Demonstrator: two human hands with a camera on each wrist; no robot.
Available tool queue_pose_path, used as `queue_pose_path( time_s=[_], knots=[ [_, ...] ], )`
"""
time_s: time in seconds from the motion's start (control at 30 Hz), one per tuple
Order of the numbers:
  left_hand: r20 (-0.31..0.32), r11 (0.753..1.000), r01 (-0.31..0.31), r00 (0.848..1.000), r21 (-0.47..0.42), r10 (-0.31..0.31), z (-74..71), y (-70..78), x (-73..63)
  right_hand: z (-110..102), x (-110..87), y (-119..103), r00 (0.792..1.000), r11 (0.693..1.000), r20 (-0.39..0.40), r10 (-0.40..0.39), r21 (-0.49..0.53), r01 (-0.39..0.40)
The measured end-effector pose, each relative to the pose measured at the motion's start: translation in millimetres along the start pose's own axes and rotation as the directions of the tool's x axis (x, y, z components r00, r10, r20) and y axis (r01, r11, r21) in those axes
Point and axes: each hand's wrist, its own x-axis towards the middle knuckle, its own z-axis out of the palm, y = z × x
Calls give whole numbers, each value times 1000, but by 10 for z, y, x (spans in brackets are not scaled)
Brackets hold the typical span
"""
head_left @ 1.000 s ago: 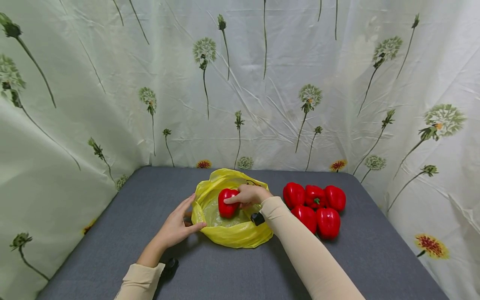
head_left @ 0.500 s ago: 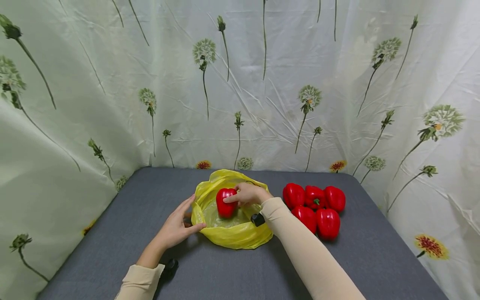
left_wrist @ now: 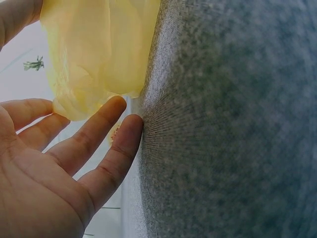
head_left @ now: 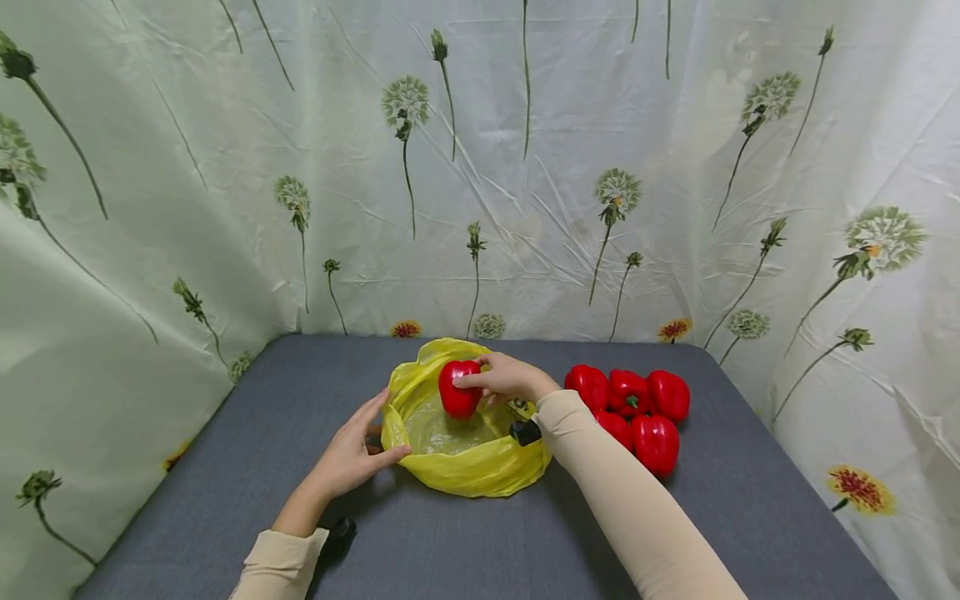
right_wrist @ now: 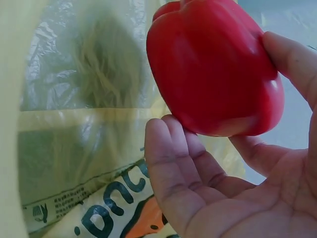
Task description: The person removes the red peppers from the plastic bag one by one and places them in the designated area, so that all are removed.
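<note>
My right hand [head_left: 508,377] grips a glossy red bell pepper [head_left: 459,390] between thumb and fingers, over the mouth of a yellow plastic bag [head_left: 480,473]. In the right wrist view the pepper [right_wrist: 213,69] fills the upper middle, the thumb on one side and fingertips at its lower side. The bag stands with its top spread wide, and its bottom shows inside. My left hand [head_left: 348,454] is at the bag's left side with fingers spread. In the left wrist view, fingertips [left_wrist: 119,104] lie right at the outer wall of the bag [left_wrist: 99,49].
Several more red bell peppers [head_left: 656,446] sit in a close group on the grey table [head_left: 480,550], right of the bag, partly behind the right sleeve [head_left: 637,492]. A white curtain [head_left: 525,208] with a dandelion print hangs behind the table.
My right hand first shifted slightly left with the pepper, then raised it and moved it to the right above the bag's opening. The left hand stays at the bag's side.
</note>
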Motion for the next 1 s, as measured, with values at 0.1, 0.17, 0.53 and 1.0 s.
queue_pose_path(
  time_s=[0.1,0.17,0.53,1.0],
  knots=[
    [-1,1000,-1,1000,1,1,2,-1,-1,-41,-41,-16,1000,1000,-8,-20,16,20],
    [-1,1000,0,1000,2,0,1,3,-3,-71,-57,-21,999,999,-8,-32,38,32],
    [-7,1000,3,1000,9,-3,3,13,-2,-235,-218,-56,990,997,-133,-40,64,49],
    [2,1000,15,1000,17,-15,-3,7,-4,-483,-491,68,980,988,-196,-42,137,70]
  ],
)
